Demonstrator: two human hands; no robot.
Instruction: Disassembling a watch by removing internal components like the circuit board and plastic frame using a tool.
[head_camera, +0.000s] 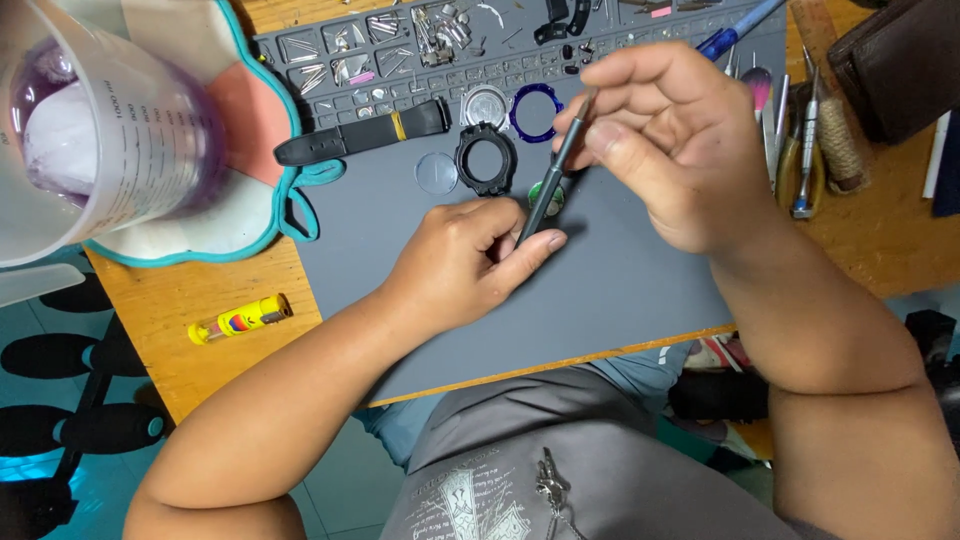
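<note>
Over the grey mat, the right hand pinched a slim screwdriver; left hand fingers curled around its tip.

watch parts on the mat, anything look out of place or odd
Nothing looks spilled or broken. The watch lies taken apart: black case, clear crystal, purple bezel and strap lie separately. A yellow lighter lies off the mat.

Your 2 hands meet, forearms angled inward.
Your left hand curls loosely, thumb extended; your right hand sits higher, fingertips pinched, palm facing you.
</note>
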